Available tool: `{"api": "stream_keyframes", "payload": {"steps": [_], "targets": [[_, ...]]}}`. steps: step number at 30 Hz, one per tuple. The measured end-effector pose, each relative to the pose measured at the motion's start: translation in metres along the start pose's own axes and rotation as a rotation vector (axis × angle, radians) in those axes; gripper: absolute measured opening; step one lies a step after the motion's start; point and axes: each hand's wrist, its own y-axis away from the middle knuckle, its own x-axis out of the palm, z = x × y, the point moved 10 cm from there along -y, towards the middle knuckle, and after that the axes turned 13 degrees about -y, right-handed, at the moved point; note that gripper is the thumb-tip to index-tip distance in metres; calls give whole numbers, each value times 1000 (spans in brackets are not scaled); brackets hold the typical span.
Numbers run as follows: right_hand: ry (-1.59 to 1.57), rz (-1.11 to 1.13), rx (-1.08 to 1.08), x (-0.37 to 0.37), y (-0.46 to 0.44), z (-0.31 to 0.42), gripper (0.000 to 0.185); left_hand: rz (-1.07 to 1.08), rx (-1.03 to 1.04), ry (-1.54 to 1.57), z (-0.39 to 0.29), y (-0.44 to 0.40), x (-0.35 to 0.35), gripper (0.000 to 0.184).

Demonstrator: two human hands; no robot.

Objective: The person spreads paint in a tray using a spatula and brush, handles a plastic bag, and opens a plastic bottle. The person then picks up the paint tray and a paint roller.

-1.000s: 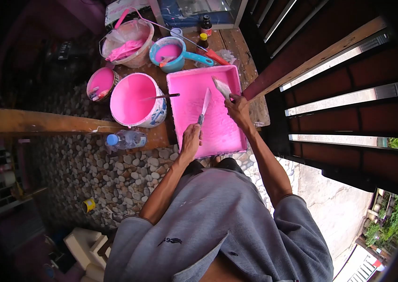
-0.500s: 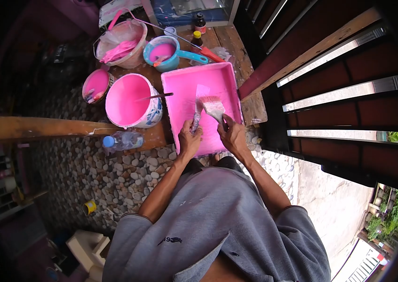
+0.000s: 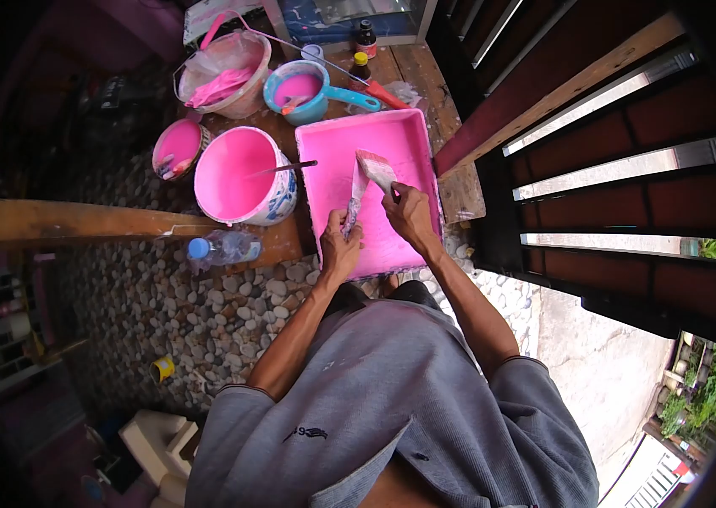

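Note:
My left hand (image 3: 341,252) is closed around the paint-smeared handle of a putty knife (image 3: 352,208), its blade pointing away from me. My right hand (image 3: 411,216) grips a wide paintbrush (image 3: 378,173). The pink-tinged bristles lie against or just over the putty knife's blade; which of the two I cannot tell. Both tools are above a pink-coated paint tray (image 3: 410,140). To its left stands a white bucket (image 3: 280,201) of pink paint, with a dark stick (image 3: 297,166) leaning out over the rim.
Behind the tray are a blue dipper (image 3: 314,108) holding pink paint, a roller with a red handle (image 3: 385,95) and small bottles (image 3: 360,66). A bucket with pink gloves (image 3: 244,103), a small paint pot (image 3: 201,157) and a plastic bottle (image 3: 235,246) are at left. A wooden post (image 3: 544,93) rises at right.
My right hand has moved slightly up and away from me, and the brush has turned so its bristles point up-left, closer to the putty knife blade. My left hand has barely moved.

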Motion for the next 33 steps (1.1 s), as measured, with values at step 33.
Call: {"api": "stream_keyframes", "payload": {"steps": [33], "targets": [[766,203,-321,3,35,-78,32,156,-503,29,153,84,-32,37]]}}
